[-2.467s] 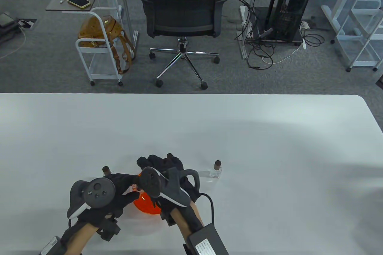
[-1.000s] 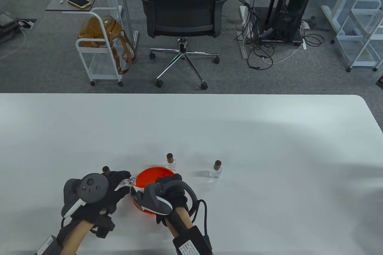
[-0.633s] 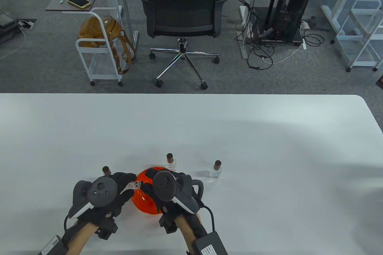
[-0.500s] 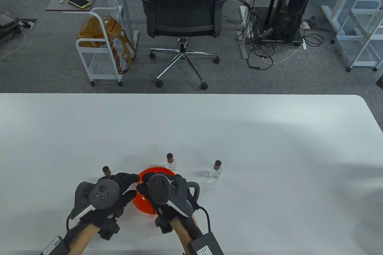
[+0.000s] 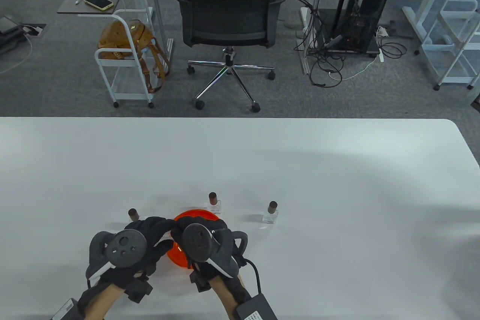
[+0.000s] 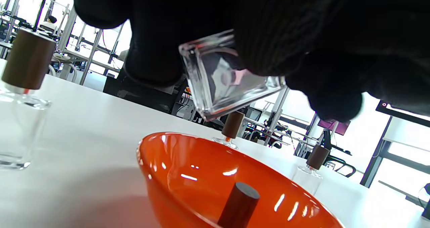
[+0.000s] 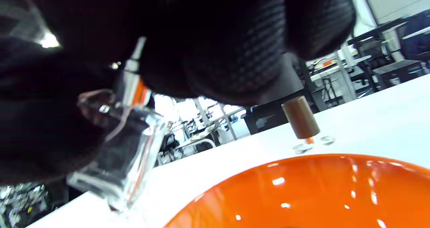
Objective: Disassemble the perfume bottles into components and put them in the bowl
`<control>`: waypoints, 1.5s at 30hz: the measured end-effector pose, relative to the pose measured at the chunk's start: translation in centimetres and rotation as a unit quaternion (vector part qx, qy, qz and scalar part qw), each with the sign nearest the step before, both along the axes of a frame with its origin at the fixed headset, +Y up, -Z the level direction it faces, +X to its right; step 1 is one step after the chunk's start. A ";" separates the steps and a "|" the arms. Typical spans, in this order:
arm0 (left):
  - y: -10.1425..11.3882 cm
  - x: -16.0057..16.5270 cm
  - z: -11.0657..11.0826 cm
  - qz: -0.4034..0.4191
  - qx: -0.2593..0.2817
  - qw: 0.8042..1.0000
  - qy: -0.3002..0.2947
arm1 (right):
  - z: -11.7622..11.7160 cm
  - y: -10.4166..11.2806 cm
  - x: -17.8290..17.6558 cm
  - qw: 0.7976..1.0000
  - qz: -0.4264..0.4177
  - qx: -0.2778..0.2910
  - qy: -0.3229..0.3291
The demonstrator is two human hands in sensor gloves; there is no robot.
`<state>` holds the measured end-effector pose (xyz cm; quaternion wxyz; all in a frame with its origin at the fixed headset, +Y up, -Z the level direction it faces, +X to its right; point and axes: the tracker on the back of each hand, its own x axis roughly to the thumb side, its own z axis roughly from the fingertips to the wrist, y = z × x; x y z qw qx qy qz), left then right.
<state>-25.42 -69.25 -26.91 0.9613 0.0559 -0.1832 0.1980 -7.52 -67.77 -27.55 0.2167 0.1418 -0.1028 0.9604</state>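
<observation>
Black-gloved fingers of both hands pinching glass bottle above bowl.

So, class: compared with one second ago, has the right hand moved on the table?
Yes. The right hand has shifted left and slightly up the table view, now covering more of the orange bowl and meeting the left hand.

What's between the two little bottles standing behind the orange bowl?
Nothing: in the table view, only bare white table lies between the nearer bottle and the farther-right bottle.
</observation>
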 end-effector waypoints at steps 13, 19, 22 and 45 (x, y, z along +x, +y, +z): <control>-0.1 -0.1 -0.2 0.006 -0.004 1.000 -0.006 | 0.0 -0.3 0.0 1.000 -0.002 -0.007 0.006; 0.0 0.1 0.0 -0.010 0.004 1.000 -0.008 | 0.1 -0.3 -0.1 1.000 0.005 -0.007 0.015; 0.0 -0.3 -0.1 0.004 0.000 1.000 -0.008 | 0.2 -0.2 -0.2 1.000 0.014 0.014 0.004; 0.0 0.0 0.0 -0.016 0.003 1.000 -0.008 | 0.2 -0.5 -0.2 1.000 0.011 0.004 0.017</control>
